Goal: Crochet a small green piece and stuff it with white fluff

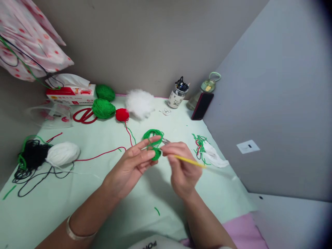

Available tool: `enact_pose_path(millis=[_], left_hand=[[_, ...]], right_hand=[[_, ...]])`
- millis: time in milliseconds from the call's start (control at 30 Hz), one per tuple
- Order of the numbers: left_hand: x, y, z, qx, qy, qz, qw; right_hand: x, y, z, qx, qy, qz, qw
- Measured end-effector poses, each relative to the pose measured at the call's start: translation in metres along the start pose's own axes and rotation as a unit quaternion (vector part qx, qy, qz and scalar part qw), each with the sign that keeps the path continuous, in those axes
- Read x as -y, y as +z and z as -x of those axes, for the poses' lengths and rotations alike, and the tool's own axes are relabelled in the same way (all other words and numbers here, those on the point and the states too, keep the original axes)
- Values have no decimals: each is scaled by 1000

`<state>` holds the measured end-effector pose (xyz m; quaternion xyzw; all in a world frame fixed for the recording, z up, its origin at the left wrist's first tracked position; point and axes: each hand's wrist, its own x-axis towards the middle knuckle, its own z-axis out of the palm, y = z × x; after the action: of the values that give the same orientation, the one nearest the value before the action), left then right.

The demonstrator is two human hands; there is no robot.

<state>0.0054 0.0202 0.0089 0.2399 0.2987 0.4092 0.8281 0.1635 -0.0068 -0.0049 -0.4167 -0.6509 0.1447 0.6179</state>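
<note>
Likely mid-stitch: left grip (131, 164) pinches green crochet piece (156, 154), right grip (184, 169) pinches yellow hook (188, 160) toward ten o'clock; next loop needs steady hands.

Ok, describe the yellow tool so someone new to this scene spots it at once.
Above the middle of the pale green tabletop, the left hand holds a small green yarn piece. Beside it, the right hand grips the yellow tool, whose slim shaft sticks out toward the picture's right. Straight and yellow, it stands out from the rounded green yarn piece.
</note>
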Motion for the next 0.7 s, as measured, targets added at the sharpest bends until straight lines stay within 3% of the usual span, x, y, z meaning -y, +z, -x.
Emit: enact_pose_path(millis=[100,233,333,400,500,600,700], left_hand=[[-4,0,0,-20,42,-16,999],[0,2,2,-13,69,-85,994],[8,3,2,-38,89,-109,989],[11,4,1,-54,90,-87,991],[10,4,-1,-30,38,-17,999],[5,1,-4,-16,10,26,999],[3,-1,-3,-28,45,-5,999]], right_hand=[[0,-1,-8,-20,111,-149,982],[-2,2,-10,8,135,-179,975],[-1,4,-4,15,95,-98,991],[0,5,1,30,26,-8,999],[0,3,2,30,-53,75,995],[-2,0,-3,-12,37,-11,999],[-5,0,-9,-11,152,-145,978]])
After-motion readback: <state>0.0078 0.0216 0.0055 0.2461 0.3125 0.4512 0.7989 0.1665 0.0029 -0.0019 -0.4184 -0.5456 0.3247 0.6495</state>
